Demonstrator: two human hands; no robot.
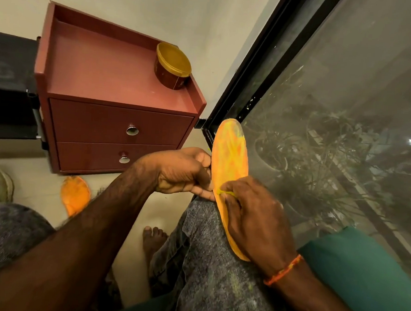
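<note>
Orange insole stands on edge on the person's right knee, just beside a dark window on the right. The left hand pinches its left edge. The right hand grips its near half, with a thin yellow strand at the fingertips. A second insole lies on the floor to the left. Farther off, a red drawer cabinet carries a yellow-lidded tub.

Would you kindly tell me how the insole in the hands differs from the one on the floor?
The held insole leans on the knee, held by the left hand and right hand; the floor insole lies flat, untouched, partly hidden by the forearm. Both are orange.
</note>
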